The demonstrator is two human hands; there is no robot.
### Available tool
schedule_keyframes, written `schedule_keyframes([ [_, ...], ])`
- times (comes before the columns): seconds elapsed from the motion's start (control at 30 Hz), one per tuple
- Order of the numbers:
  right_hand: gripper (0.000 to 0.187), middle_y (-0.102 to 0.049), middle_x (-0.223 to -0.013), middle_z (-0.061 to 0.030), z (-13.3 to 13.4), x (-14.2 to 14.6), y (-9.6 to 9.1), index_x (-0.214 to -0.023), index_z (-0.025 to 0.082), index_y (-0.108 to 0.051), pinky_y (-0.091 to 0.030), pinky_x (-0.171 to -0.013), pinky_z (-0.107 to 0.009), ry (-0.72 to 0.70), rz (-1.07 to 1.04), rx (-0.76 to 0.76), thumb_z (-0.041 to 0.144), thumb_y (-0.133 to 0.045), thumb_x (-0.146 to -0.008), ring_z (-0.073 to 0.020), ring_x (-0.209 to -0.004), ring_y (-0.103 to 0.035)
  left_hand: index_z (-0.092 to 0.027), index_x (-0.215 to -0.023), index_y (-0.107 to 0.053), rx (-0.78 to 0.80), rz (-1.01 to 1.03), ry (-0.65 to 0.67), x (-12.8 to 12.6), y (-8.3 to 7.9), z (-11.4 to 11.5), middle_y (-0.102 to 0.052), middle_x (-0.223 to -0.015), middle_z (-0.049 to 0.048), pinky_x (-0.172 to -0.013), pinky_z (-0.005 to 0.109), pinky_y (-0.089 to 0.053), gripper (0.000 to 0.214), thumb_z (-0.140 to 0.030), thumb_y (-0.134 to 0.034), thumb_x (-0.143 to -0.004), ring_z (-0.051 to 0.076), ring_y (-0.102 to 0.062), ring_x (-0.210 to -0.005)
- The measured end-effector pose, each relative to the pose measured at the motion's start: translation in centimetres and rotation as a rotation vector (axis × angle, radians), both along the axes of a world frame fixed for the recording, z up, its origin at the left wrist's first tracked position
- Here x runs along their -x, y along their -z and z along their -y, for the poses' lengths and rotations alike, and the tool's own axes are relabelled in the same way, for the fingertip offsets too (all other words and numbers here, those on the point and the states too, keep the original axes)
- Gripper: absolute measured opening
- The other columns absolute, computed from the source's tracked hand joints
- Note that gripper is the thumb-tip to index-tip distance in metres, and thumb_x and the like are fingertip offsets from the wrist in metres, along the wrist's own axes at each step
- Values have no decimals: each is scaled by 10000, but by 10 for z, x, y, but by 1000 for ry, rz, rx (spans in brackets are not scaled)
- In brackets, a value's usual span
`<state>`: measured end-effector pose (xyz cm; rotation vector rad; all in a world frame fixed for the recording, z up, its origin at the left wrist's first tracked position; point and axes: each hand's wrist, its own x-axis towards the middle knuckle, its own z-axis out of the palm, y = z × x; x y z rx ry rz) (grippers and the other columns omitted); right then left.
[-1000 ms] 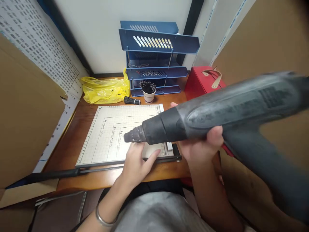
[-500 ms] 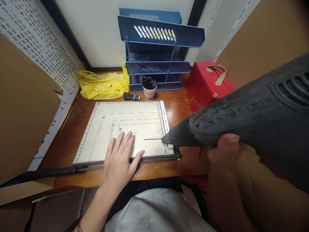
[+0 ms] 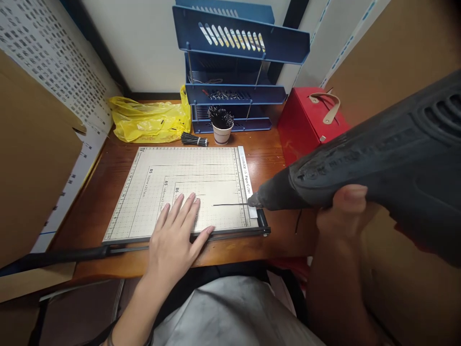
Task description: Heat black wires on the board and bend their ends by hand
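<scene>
My left hand (image 3: 173, 235) lies spread on the front of the cream paper cutter board (image 3: 147, 202), fingers flat and thumb pointing right. My right hand (image 3: 342, 216) is wrapped round a large black glue gun (image 3: 334, 173). The gun's tapered tip points left, low over the white ruler strip (image 3: 245, 185) at the board's right edge. A thin black wire (image 3: 228, 205) lies across the board, and its right end meets the tip. Whether the tip touches the wire, I cannot tell.
Behind the board are a paper cup (image 3: 221, 134) of black wires, a tied wire bundle (image 3: 193, 140), a yellow bag (image 3: 144, 125) and a blue tray rack (image 3: 234, 96). A red box (image 3: 306, 120) stands right. The cutter's handle (image 3: 72, 254) extends left along the table's front.
The glue gun's tip has shifted slightly right along the wire, from the board onto the ruler strip. My left hand stays flat on the board. The whole view has tilted a little.
</scene>
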<state>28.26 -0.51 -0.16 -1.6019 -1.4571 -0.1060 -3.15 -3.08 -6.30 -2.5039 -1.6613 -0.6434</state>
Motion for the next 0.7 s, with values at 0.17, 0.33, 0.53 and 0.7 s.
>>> schedule_keyframes([
  [0.17, 696, -665, -1267, -205, 1, -16, -18, -1281, 161, -667, -396, -1146, -610, -53, 198, -145, 729, -415, -967, -409, -1407, -479, -198, -1571, -414, -5, 6, -11, 0, 0, 0, -533, -1566, 133, -1196, 600, -369, 650, -518, -530, -1017, 382, -467, -1475],
  [0.33, 662, -621, -1366, -148, 8, -22, -20, -1370, 220, -610, -315, -1219, -607, -45, 325, -103, 715, -385, -992, -362, -1420, -479, -208, -1573, -409, -7, 20, -17, -1, 0, 0, -531, -1569, 130, -1194, 599, -371, 638, -497, -531, -1018, 380, -467, -1477],
  [0.53, 673, -642, -1365, -124, 6, -17, -16, -1403, 261, -596, -208, -1273, -619, -110, 272, -105, 749, -446, -964, -366, -1451, -448, -195, -1555, -432, 9, 13, -24, -2, -1, 1, -532, -1570, 124, -1200, 590, -363, 619, -494, -527, -1022, 376, -464, -1478],
  [0.7, 627, -690, -1299, -114, 5, -11, -20, -1441, 287, -565, -274, -1248, -632, -206, 124, -49, 706, -444, -990, -354, -1410, -512, -199, -1563, -418, 12, 19, -25, -1, -1, 2, -529, -1573, 120, -1202, 591, -364, 623, -487, -531, -1022, 371, -455, -1486],
])
